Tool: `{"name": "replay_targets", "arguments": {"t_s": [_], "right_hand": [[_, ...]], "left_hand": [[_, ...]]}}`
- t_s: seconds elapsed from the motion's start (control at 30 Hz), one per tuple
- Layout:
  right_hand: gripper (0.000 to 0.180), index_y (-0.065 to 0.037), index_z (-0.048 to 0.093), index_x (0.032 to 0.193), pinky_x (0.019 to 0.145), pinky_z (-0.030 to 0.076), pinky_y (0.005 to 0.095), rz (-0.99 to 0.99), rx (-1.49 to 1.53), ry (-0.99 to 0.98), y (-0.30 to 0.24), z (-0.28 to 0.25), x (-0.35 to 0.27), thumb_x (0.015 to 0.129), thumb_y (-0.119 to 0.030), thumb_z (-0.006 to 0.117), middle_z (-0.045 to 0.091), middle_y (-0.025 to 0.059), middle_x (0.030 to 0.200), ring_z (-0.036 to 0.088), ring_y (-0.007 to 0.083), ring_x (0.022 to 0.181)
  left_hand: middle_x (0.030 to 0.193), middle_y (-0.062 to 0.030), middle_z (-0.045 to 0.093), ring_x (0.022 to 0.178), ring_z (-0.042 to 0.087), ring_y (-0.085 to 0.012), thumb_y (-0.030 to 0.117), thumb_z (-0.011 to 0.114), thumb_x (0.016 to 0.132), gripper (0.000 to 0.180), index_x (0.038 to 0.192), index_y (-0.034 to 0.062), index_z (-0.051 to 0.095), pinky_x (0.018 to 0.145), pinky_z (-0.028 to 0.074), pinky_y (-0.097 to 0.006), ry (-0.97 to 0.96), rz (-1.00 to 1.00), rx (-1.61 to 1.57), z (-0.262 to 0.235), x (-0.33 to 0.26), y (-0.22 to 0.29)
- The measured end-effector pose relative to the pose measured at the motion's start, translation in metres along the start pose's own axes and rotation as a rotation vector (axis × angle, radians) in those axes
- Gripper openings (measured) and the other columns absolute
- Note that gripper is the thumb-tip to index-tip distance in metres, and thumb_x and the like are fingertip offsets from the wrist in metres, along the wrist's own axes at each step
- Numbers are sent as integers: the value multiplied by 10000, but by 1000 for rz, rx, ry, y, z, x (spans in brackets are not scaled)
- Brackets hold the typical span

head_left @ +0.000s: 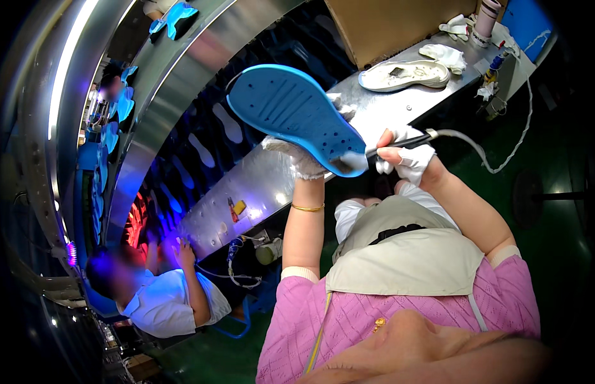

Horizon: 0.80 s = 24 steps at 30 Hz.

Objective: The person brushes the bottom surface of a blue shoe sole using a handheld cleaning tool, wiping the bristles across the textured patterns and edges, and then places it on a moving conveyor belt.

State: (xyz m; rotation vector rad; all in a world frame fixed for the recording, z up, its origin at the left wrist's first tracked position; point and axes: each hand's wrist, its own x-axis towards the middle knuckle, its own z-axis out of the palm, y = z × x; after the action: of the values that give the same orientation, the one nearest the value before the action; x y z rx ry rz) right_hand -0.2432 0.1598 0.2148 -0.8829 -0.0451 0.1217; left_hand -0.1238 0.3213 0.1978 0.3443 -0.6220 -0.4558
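A blue shoe sole (291,105) is held up over the metal bench edge, its ridged and dimpled face showing. Underneath it, my left hand (296,155), in a white fabric glove, grips the sole; most of the fingers are hidden behind it. My right hand (409,159), gloved with bare fingertips, pinches the black handle of a brush. Pale bristles of the brush (352,160) touch the narrow end of the sole. From the handle's back end a clear hose (471,146) trails off to the right.
On the metal bench (390,115) lie a white shoe (403,75), white gloves (443,57) and red-handled pliers (233,210). A pinkish cylinder (487,19) stands at the far right. Behind the bench, a conveyor (182,70) carries blue soles. Another person (172,297) works at the lower left.
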Motion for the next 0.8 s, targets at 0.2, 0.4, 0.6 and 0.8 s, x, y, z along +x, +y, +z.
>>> {"name": "replay_targets", "arguments": {"t_s": [0.2, 0.4, 0.6, 0.8], "right_hand": [[111, -32, 612, 781, 724, 489, 264, -218, -817, -137, -14, 0, 1, 725, 60, 637, 603, 52, 836, 584, 126, 775], [124, -35, 640, 773, 714, 486, 252, 216, -729, -163, -29, -10, 8, 687, 53, 654, 623, 41, 845, 582, 128, 761], [100, -65, 608, 789, 737, 466, 264, -125, -992, -152, -14, -4, 14, 732, 17, 606, 607, 23, 828, 569, 134, 801], [102, -68, 618, 774, 696, 469, 261, 55, -806, -234, -29, -4, 17, 728, 22, 613, 611, 22, 799, 572, 132, 746]], "left_hand": [[1227, -210, 522, 1074, 572, -305, 791, 580, 540, 1148, 1320, -25, 376, 888, 509, -446, 79, -260, 332, 0, 6, 12], [985, -185, 641, 840, 659, -253, 734, 574, 667, 934, 1218, -16, 496, 708, 568, -354, 101, -552, 503, 9, 19, 12], [931, -130, 639, 715, 641, -194, 633, 497, 825, 690, 1164, 33, 535, 630, 554, -313, 364, -714, 513, 4, 34, 12], [962, -103, 623, 758, 609, -169, 633, 512, 824, 698, 1224, 61, 513, 665, 539, -314, 417, -869, 633, -10, 34, 14]]}}
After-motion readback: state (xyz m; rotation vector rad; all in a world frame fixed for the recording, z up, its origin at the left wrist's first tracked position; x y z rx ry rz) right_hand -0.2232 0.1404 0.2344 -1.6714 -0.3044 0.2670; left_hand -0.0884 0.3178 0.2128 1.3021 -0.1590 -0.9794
